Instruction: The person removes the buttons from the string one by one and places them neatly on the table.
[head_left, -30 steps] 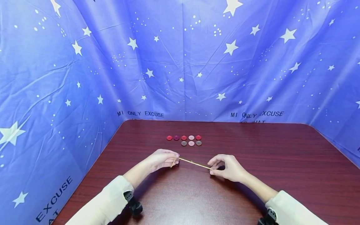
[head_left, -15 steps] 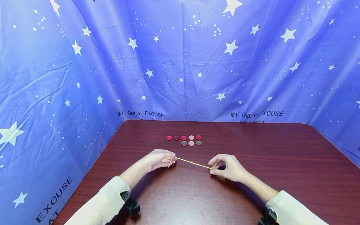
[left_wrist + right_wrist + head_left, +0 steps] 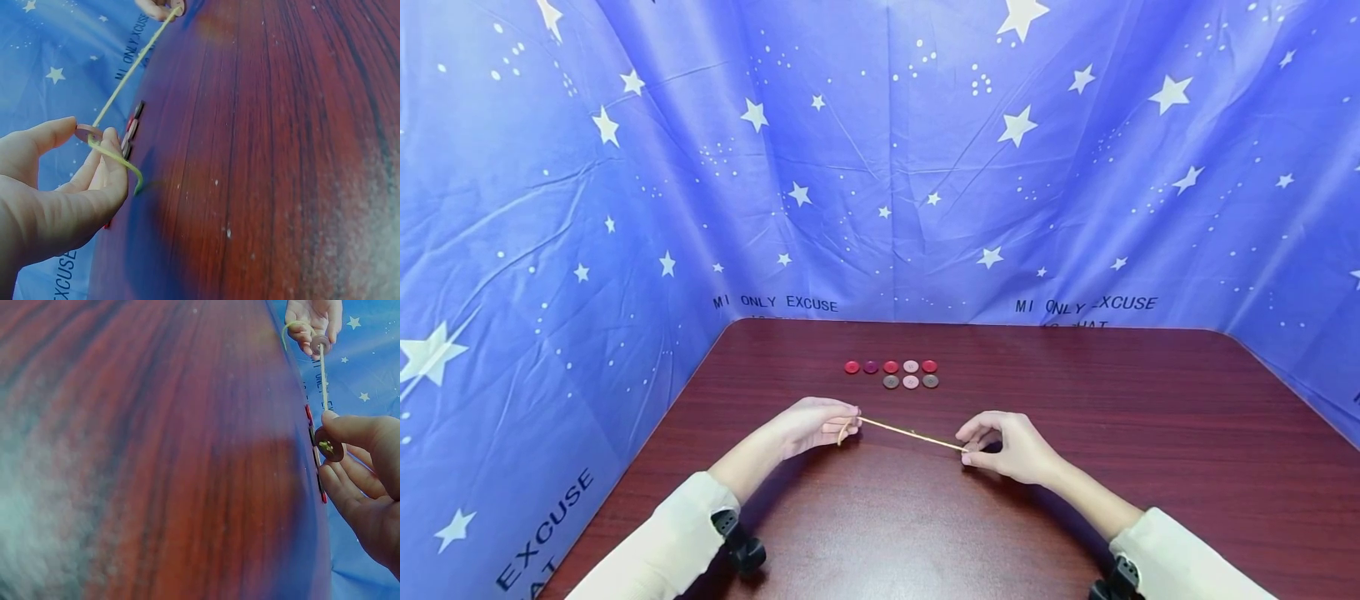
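My left hand pinches a brownish button between thumb and fingertip. A thin yellow cord passes through this button, and its loose end hangs down, curling below the fingers in the left wrist view. From there the cord runs straight across to my right hand. That hand holds a dark brown button by its edge, with a small yellow knot on the button's face. Both hands are raised a little over the dark red wooden table, the right one slightly nearer to me.
Several buttons lie flat in two rows beyond the hands: a back row with a red button and a purple button, and a front row with a grey-brown button and a pink button. A blue star-printed curtain surrounds the table.
My left hand has moved left with its button, and the stretch of cord between the hands has grown longer. The right hand stays almost in place. The buttons on the table have not moved.
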A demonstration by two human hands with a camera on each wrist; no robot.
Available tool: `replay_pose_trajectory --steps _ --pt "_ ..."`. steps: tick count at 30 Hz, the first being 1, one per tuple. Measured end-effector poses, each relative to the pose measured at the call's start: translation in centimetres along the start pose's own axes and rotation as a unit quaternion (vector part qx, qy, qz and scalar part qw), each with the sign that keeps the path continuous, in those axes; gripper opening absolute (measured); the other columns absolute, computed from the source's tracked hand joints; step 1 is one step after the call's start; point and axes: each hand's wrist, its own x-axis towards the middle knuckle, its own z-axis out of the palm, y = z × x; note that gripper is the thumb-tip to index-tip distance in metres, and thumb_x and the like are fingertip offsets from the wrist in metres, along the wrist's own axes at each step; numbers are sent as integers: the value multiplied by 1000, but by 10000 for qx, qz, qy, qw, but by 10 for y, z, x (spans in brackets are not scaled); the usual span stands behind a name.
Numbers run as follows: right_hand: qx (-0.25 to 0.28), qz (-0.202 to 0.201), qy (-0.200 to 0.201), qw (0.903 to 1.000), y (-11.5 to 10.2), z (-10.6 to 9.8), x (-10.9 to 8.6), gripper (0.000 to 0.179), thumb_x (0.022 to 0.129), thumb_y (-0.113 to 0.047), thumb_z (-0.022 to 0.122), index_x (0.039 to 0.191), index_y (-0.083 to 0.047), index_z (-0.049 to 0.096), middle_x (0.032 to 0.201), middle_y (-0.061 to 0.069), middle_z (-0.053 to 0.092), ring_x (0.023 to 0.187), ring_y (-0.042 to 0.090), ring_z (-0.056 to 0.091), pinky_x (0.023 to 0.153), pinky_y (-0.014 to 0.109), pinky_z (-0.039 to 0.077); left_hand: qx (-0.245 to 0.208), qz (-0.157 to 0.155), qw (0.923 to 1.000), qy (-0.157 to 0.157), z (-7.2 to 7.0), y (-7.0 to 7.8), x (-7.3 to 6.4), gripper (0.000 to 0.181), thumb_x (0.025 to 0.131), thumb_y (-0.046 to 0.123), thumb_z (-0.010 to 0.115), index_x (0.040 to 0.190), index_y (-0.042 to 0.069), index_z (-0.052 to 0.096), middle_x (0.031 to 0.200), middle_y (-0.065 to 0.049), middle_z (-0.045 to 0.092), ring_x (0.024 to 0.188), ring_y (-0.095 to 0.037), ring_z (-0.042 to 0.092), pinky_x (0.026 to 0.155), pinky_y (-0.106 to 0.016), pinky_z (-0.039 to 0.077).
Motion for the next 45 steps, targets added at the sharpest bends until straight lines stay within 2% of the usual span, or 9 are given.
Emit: replay_pose_trajectory --steps 8,14,20,25,30,39,45 --pt "-38 109 -25 9999 1 -2 0 23 73 -6 81 92 -2 69 81 7 71 71 2 63 64 27 58 70 -59 9999 49 -6 -3 0 38 96 13 57 124 -12 53 89 1 71 80 -5 66 68 -14 54" --pt "-114 94 -78 9999 3 -6 0 23 73 -7 82 92 -3 70 80 7 71 71 4 64 64 27 58 58 -36 10000 6 -8 -4 0 39 96 13 57 125 -13 52 87 3 71 80 -5 66 68 -15 54" --pt "-178 219 -204 9994 4 -15 1 22 74 -10 82 93 -5 70 82 7 72 72 9 65 65 27 58 41 -58 10000 45 -7 -2 0 38 96 12 56 125 -13 52 86 4 71 80 -5 66 70 -15 55" --pt "-178 351 -372 9985 5 -24 0 23 76 -12 80 95 -3 70 82 7 72 72 3 65 66 26 59 -35 -43 9999 89 -8 2 2 34 96 11 55 123 -11 54 86 3 71 79 -6 67 69 -14 55" --pt "-81 282 -361 9989 6 -31 2 24 76 -11 80 96 -2 69 82 8 72 72 3 66 67 24 59 -108 -7 9998 145 -10 4 2 36 96 10 54 124 -13 52 84 3 70 78 -6 66 70 -14 56" --pt "-82 259 -346 9990 9 -35 3 24 75 -9 80 95 -1 69 81 7 72 72 2 66 67 23 58 231 1 9994 248 -12 2 0 37 95 11 57 125 -11 54 88 3 70 81 -6 67 74 -16 56" --pt "-131 354 -421 9984 10 -35 6 23 76 -10 80 95 -3 70 82 6 72 72 2 65 68 23 59 179 121 9992 334 -15 5 -2 35 96 11 56 123 -11 54 87 3 70 80 -7 67 75 -17 57"
